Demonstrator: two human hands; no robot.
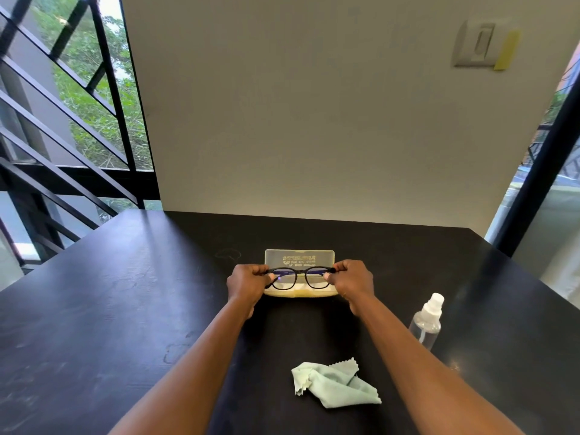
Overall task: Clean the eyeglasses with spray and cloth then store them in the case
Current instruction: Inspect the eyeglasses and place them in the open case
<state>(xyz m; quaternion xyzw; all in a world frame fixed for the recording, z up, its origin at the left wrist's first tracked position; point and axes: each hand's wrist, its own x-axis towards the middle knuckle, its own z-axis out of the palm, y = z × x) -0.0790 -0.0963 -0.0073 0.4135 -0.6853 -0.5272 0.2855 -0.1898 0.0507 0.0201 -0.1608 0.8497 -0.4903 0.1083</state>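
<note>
Black-framed eyeglasses [300, 276] are held level just over the open translucent yellowish case [299, 257], whose lid stands upright behind them. My left hand [246, 282] pinches the left end of the frame and my right hand [351, 281] pinches the right end. A crumpled pale green cloth [334, 384] lies on the table nearer to me, between my forearms. A clear spray bottle [427, 321] with a white cap stands to the right of my right forearm. Whether the glasses touch the case's tray I cannot tell.
Everything sits on a black table [110, 309] pushed against a pale wall. Black window frames and railings stand to the left; a glass pane and dark post are at the right edge.
</note>
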